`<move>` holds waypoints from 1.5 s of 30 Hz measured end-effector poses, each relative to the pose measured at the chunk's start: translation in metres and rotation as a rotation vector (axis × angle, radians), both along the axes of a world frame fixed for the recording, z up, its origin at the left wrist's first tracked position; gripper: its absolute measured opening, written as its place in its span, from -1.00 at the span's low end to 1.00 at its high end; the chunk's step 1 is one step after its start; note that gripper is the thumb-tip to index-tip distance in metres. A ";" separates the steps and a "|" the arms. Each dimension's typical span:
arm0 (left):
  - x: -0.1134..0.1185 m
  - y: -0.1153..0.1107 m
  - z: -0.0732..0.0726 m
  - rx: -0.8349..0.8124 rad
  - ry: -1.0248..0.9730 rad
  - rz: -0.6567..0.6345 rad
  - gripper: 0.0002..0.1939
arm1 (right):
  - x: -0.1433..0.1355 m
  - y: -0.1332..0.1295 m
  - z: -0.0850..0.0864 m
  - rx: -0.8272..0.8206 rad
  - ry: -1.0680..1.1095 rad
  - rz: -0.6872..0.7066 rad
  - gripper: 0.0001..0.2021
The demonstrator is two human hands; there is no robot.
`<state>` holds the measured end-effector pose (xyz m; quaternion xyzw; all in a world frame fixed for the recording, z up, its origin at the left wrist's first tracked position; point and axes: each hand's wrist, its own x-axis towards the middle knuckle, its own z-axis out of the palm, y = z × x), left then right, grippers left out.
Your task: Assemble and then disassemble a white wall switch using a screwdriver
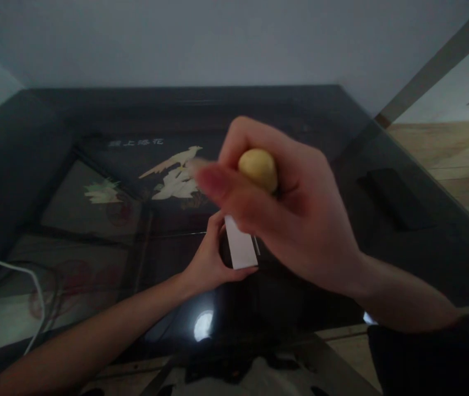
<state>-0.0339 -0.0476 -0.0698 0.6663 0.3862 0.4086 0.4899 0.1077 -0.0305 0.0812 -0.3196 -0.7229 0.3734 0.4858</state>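
Right grip [300, 209] raised nearest the camera, fist curled round a yellow round-ended object [258, 168]; all but that end hidden, thumb blurred. Left grip [213, 257] over the black bench [296, 313], thumb and fingers holding a white block [241, 245], far end masked by the right.

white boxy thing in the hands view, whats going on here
A person at a dark, glossy table has the left hand around a white boxy thing, thumb at its near end. The right hand is raised closer to the camera, closed around a thing with a rounded yellowish end; the rest of it is hidden in the fist. A dark flat item lies to the right, and a white cable to the left.
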 end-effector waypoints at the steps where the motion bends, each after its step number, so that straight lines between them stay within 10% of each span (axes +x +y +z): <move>1: -0.001 0.000 -0.001 0.015 -0.020 -0.021 0.05 | 0.006 0.003 0.003 -0.047 0.085 -0.005 -0.73; 5: -0.005 0.003 -0.006 0.096 -0.041 -0.077 0.08 | 0.042 0.017 -0.008 -0.158 0.385 -0.096 -0.81; 15: -0.025 -0.003 0.006 0.142 0.195 0.116 -0.10 | 0.100 0.011 -0.089 -0.291 -0.050 -0.469 -0.82; 36: -0.047 -0.017 0.003 0.349 0.787 0.037 0.15 | 0.104 -0.016 -0.096 0.120 -0.331 -0.600 -0.91; 45: -0.051 0.002 0.001 0.532 0.678 -0.178 -0.06 | 0.113 0.014 -0.099 -0.411 -0.179 -0.579 -0.65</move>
